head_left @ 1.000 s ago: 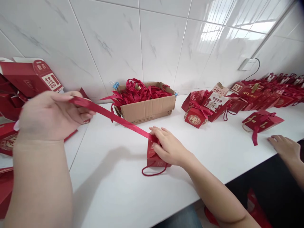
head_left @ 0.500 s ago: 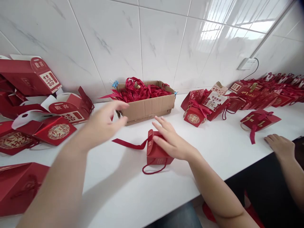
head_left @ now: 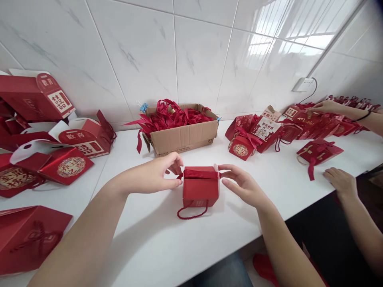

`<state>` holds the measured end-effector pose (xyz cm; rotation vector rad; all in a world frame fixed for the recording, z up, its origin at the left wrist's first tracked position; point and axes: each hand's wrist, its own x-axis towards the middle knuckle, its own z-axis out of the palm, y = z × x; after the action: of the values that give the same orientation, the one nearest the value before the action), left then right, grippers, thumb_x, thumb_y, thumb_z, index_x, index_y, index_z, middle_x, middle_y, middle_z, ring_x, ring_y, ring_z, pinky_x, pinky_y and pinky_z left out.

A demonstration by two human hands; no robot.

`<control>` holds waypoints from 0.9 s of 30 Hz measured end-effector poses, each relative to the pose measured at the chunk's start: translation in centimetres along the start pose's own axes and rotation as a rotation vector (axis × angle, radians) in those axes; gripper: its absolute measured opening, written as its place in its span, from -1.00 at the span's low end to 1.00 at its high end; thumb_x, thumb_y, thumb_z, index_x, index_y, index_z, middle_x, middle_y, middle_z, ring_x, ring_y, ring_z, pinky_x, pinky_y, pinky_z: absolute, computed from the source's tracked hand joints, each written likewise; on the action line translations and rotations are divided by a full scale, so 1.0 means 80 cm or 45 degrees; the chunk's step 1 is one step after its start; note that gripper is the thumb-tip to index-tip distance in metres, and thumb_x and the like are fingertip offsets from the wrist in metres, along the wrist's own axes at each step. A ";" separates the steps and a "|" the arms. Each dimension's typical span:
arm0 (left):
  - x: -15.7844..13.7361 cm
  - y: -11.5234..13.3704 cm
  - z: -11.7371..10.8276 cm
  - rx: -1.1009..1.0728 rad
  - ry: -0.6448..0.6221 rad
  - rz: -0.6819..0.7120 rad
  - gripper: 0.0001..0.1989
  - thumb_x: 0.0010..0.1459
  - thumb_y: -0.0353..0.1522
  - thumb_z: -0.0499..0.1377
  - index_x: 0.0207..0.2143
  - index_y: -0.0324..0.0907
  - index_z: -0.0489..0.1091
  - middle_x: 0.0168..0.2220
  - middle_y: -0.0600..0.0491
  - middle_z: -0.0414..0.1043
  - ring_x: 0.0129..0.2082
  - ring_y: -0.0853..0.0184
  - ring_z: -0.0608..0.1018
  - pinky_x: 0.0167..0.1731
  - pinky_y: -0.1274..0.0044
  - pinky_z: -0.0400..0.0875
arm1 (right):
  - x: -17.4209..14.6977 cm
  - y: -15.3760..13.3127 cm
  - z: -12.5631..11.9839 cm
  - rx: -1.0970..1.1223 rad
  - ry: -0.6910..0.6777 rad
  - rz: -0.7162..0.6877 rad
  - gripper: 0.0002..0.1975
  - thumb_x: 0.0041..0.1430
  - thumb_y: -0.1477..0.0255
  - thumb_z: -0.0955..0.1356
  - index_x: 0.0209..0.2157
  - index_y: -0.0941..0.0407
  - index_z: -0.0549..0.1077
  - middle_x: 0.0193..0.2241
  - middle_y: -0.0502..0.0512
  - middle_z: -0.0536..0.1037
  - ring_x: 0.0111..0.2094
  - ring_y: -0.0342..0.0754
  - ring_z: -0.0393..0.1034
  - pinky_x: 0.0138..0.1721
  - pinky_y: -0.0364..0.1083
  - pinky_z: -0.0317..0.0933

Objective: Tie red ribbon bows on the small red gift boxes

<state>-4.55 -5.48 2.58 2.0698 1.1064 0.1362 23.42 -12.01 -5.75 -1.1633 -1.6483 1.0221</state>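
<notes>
A red gift box (head_left: 200,193) stands on the white table in front of me, its dark red cord handle looped toward me. A red ribbon (head_left: 200,174) runs across its top and comes out at both end flaps. At the box's left end, my left hand (head_left: 161,173) has its fingers curled round the ribbon's end, with the thumb below. My right hand (head_left: 241,184) is at the right flap, fingers and thumb bent about the ribbon where it emerges. The fingertips partly hide both ribbon ends.
Behind the box is a cardboard carton (head_left: 184,137) full of red ribbons. Untied red boxes (head_left: 70,165) are piled at left. Finished boxes (head_left: 242,147) stand at right, near another box (head_left: 320,153). A co-worker's hand (head_left: 341,181) rests on the table; another arm (head_left: 359,111) reaches over.
The box has turned so its long side faces me. My left hand has come down to its left end, and my right hand has moved from its top to the right flap.
</notes>
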 end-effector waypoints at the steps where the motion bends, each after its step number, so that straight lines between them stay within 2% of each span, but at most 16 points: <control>1: 0.002 0.001 0.000 -0.002 -0.039 0.006 -0.69 0.04 -0.21 0.17 -0.15 -0.06 0.26 -0.07 0.03 0.41 -0.03 0.20 0.44 -0.11 0.41 0.36 | 0.000 0.000 0.004 -0.008 -0.003 0.008 -0.68 0.20 0.26 0.33 -0.03 0.04 0.36 -0.07 0.15 0.47 -0.20 -0.03 0.45 -0.11 0.03 0.36; 3: 0.006 0.001 0.002 0.002 -0.098 -0.016 -0.69 0.03 -0.21 0.17 -0.16 -0.06 0.27 -0.09 0.04 0.42 -0.09 0.22 0.47 -0.19 0.45 0.38 | 0.003 -0.001 0.010 0.005 0.022 0.032 -0.73 0.20 0.24 0.32 -0.11 0.07 0.37 -0.20 0.10 0.49 -0.35 -0.10 0.42 -0.26 -0.04 0.36; 6: 0.013 -0.002 0.002 0.009 -0.183 -0.058 -0.73 -0.01 -0.21 0.19 -0.24 -0.09 0.32 -0.15 0.04 0.42 -0.19 0.23 0.50 -0.31 0.50 0.39 | 0.006 -0.003 0.013 0.066 0.058 0.065 -0.77 0.19 0.22 0.32 -0.28 0.10 0.39 -0.36 0.04 0.45 -0.40 -0.14 0.33 -0.37 -0.12 0.27; 8: 0.016 -0.005 0.000 -0.039 -0.251 -0.073 -0.76 -0.01 -0.20 0.19 -0.31 -0.12 0.34 -0.21 0.04 0.41 -0.26 0.25 0.50 -0.37 0.52 0.39 | 0.008 -0.004 0.010 0.116 0.020 0.120 -0.75 0.17 0.20 0.33 -0.38 0.12 0.37 -0.48 -0.02 0.37 -0.49 -0.18 0.23 -0.46 -0.15 0.17; 10: 0.015 -0.007 -0.002 -0.120 -0.307 -0.119 -0.78 0.02 -0.18 0.16 -0.36 -0.13 0.31 -0.28 0.05 0.39 -0.34 0.29 0.48 -0.45 0.55 0.38 | 0.008 -0.004 0.005 0.219 -0.029 0.195 -0.72 0.17 0.20 0.33 -0.45 0.12 0.33 -0.59 -0.09 0.26 -0.58 -0.21 0.10 -0.54 -0.17 0.05; 12: 0.012 -0.008 -0.005 -0.165 -0.327 -0.155 -0.78 0.06 -0.17 0.13 -0.38 -0.12 0.26 -0.36 0.08 0.36 -0.39 0.33 0.44 -0.51 0.58 0.35 | 0.010 -0.005 -0.001 0.402 -0.027 0.231 -0.71 0.17 0.23 0.33 -0.50 0.11 0.29 -0.64 -0.11 0.22 -0.60 -0.21 0.07 -0.54 -0.16 0.03; 16: 0.003 -0.006 -0.010 -0.078 -0.226 -0.057 -0.77 0.07 -0.14 0.14 -0.41 -0.10 0.27 -0.47 0.14 0.22 -0.50 0.41 0.30 -0.60 0.63 0.23 | 0.013 -0.010 -0.013 0.630 0.039 0.237 -0.74 0.17 0.30 0.31 -0.54 0.10 0.29 -0.56 -0.01 0.35 -0.51 -0.14 0.23 -0.42 -0.10 0.17; 19: 0.000 -0.003 -0.008 0.010 -0.129 -0.083 -0.75 0.03 -0.10 0.16 -0.39 -0.08 0.32 -0.50 0.14 0.18 -0.58 0.41 0.24 -0.69 0.61 0.10 | 0.016 -0.017 -0.018 0.618 0.078 0.202 -0.76 0.12 0.29 0.33 -0.55 0.11 0.31 -0.50 0.03 0.39 -0.45 -0.09 0.30 -0.36 -0.06 0.25; 22: -0.001 0.000 -0.004 0.134 0.052 -0.047 -0.71 0.00 -0.08 0.19 -0.39 -0.08 0.31 -0.50 0.13 0.23 -0.54 0.38 0.30 -0.62 0.60 0.14 | 0.018 -0.022 -0.021 0.570 0.120 0.138 -0.74 0.08 0.27 0.35 -0.57 0.11 0.33 -0.46 0.06 0.42 -0.41 -0.06 0.34 -0.28 -0.02 0.31; 24: -0.003 0.005 -0.002 0.170 0.122 -0.057 -0.64 -0.05 -0.03 0.21 -0.30 -0.05 0.33 -0.44 0.11 0.31 -0.50 0.35 0.34 -0.58 0.59 0.18 | 0.018 -0.023 -0.020 0.559 0.131 0.130 -0.74 0.08 0.24 0.34 -0.56 0.11 0.36 -0.46 0.07 0.44 -0.39 -0.04 0.37 -0.21 0.02 0.33; 27: -0.007 0.014 0.003 0.132 0.164 -0.103 -0.45 -0.10 0.04 0.22 -0.06 0.07 0.31 -0.28 0.08 0.40 -0.43 0.29 0.42 -0.55 0.57 0.23 | 0.018 -0.022 -0.016 0.587 0.118 0.146 -0.75 0.10 0.21 0.33 -0.48 0.10 0.43 -0.42 0.08 0.49 -0.31 0.01 0.43 -0.09 0.09 0.32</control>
<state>-4.03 -6.38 3.31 2.1285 1.2979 0.1779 23.84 -10.88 -3.46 -0.9817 -1.1975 1.3155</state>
